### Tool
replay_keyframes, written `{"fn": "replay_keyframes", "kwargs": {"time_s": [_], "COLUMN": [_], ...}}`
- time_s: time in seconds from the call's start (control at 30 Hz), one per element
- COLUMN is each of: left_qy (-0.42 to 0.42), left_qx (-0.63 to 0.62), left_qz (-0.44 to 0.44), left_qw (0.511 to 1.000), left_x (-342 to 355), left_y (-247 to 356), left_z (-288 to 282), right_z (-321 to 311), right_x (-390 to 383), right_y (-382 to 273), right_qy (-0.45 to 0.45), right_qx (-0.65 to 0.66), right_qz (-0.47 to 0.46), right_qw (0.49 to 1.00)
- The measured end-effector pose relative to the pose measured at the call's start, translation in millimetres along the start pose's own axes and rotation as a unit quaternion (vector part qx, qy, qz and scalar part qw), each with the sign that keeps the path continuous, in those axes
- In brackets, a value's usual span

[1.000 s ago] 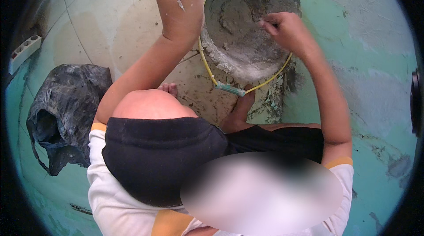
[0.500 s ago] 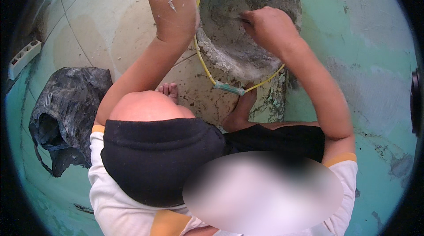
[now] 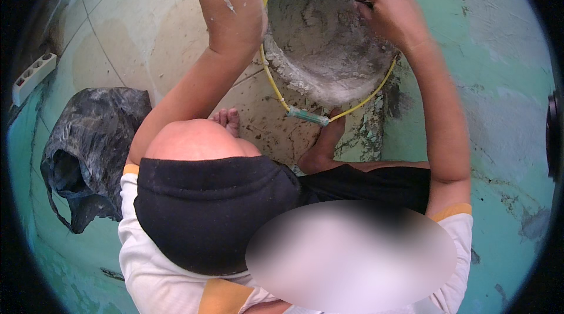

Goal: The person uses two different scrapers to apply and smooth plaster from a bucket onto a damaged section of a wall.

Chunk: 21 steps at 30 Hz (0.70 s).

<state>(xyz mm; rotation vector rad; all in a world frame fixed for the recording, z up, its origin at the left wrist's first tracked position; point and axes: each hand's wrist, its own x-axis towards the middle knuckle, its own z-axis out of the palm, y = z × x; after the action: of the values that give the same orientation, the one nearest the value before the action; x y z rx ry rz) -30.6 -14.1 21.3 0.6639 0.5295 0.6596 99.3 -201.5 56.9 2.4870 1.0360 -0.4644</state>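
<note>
A round bucket (image 3: 329, 87) with a crusted grey rim stands in front of me, grey wet-looking paste (image 3: 317, 26) coating its inside. At its left rim is my left hand (image 3: 230, 5), the thumb side lying across the edge and the other fingertips cut off by the top of the picture. Inside the right part of the bucket, my right hand (image 3: 399, 17) is closed, fingers pinched together. Whatever it holds is too dark and small to make out. A yellow wire handle (image 3: 271, 76) with a green grip (image 3: 308, 116) hangs down over the near side.
My bare foot (image 3: 320, 149) rests close to the bucket's near side. A crumpled black plastic bag (image 3: 106, 137) lies to my left, with a white power strip (image 3: 34, 77) beyond it. Stained beige tiles (image 3: 141, 43) meet a patchy green surface (image 3: 446, 102) on the right.
My right hand has moved right and slightly away from me inside the bucket. The wire handle has shifted slightly right. My left hand stays at the rim.
</note>
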Motion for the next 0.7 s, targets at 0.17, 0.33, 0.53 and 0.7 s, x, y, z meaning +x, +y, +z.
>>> {"fn": "replay_keyframes", "kwargs": {"time_s": [0.17, 0.33, 0.53, 0.7], "left_qy": [-0.006, -0.007, -0.001, -0.055], "left_qx": [-0.011, -0.015, -0.018, -0.028], "left_qz": [0.013, -0.022, -0.012, 0.041], "left_qw": [1.0, 1.0, 1.0, 0.997], "left_x": [-4, 0, 0, 1], "left_y": [-3, -3, -5, -11], "left_z": [-1, 0, -7, -10], "right_z": [6, 32, 28, -13], "right_x": [13, 8, -31, -33], "right_y": [7, -6, -26, -1], "right_qy": [0.038, 0.024, 0.035, -0.019], "right_qx": [-0.048, -0.072, 0.016, 0.043], "right_qz": [-0.013, -0.098, -0.128, -0.017], "right_qw": [0.998, 0.992, 0.991, 0.999]}}
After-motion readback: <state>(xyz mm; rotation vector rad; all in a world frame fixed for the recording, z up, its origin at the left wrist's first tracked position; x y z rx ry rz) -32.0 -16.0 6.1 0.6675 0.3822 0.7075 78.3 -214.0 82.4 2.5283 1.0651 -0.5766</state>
